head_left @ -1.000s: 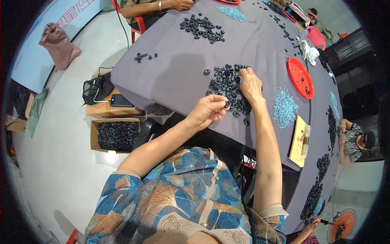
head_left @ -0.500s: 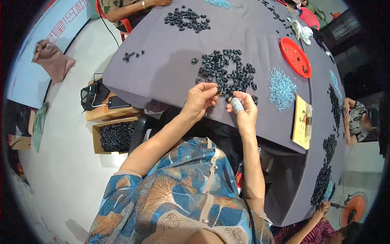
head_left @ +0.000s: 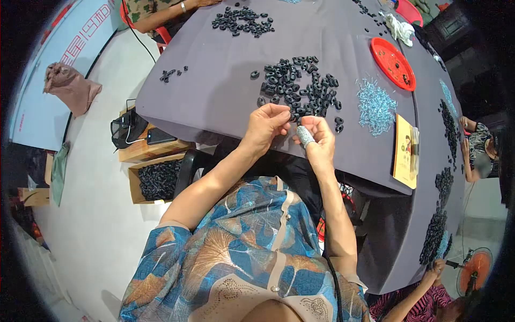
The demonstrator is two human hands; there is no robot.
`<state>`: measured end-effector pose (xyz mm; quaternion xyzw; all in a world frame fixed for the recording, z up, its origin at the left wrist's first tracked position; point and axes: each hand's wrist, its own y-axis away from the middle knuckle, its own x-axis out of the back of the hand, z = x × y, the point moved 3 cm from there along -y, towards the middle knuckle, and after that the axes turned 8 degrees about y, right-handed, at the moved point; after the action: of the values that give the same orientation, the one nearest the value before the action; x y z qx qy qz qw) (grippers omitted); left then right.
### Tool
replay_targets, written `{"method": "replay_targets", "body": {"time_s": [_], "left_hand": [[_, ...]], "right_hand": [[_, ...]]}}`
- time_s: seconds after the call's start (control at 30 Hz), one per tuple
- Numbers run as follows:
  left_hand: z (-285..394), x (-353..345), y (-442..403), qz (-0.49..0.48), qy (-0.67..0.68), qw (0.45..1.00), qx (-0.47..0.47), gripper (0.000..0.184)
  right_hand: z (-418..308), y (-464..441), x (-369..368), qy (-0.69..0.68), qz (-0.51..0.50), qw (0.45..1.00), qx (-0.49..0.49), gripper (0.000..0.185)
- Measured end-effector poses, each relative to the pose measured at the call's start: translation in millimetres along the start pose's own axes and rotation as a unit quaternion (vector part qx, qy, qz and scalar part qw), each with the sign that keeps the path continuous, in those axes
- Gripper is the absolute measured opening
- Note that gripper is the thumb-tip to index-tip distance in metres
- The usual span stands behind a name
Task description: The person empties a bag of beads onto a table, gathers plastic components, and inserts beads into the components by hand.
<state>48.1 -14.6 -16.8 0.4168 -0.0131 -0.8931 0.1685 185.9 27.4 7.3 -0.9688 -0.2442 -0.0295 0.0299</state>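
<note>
My left hand (head_left: 266,126) is closed in a pinch around a small black piece at the table's near edge. Close beside it on the right, my right hand (head_left: 316,138) has its fingertips pressed together, with a grey-white wrapping (head_left: 305,135) round one digit; what they hold is too small to make out. Just beyond both hands lies a pile of black pieces (head_left: 298,83) on the grey cloth. To its right is a heap of small light-blue pieces (head_left: 376,107).
A red tray (head_left: 393,64) and a yellow booklet (head_left: 403,151) lie on the right. Another black pile (head_left: 242,21) is farther back. An open box of black pieces (head_left: 159,179) stands at the left, below a phone (head_left: 161,136). Other people sit around the table.
My right hand has come back from the black pile to beside my left hand, turning so the wrapped digit shows. My left hand keeps its pinch. The camera view has shifted.
</note>
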Motion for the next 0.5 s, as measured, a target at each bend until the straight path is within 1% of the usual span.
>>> {"method": "replay_targets", "body": {"time_s": [0.13, 0.23, 0.33, 0.43, 0.5], "left_hand": [[1.7, -4.5, 2.2, 0.008, -0.047, 0.999, -0.008, 0.014], [0.9, -4.9, 2.1, -0.006, -0.054, 0.998, -0.012, 0.014], [-0.4, -4.7, 2.3, -0.009, -0.079, 0.997, -0.018, 0.013], [0.0, -6.2, 3.3, -0.014, -0.113, 0.993, -0.031, 0.012], [-0.3, -6.3, 3.3, -0.023, -0.115, 0.992, -0.04, 0.012]], "right_hand": [[-3.4, 0.5, -3.1, -0.011, -0.007, 1.0, 0.009, 0.021], [-3.0, 0.4, -4.3, 0.004, -0.017, 1.0, 0.001, 0.026], [2.2, -1.1, -4.0, 0.018, -0.019, 0.999, 0.022, 0.026], [0.8, 0.0, -3.3, 0.032, -0.014, 0.999, 0.011, 0.025], [4.4, -0.3, -2.3, 0.039, -0.015, 0.999, 0.023, 0.024]]}}
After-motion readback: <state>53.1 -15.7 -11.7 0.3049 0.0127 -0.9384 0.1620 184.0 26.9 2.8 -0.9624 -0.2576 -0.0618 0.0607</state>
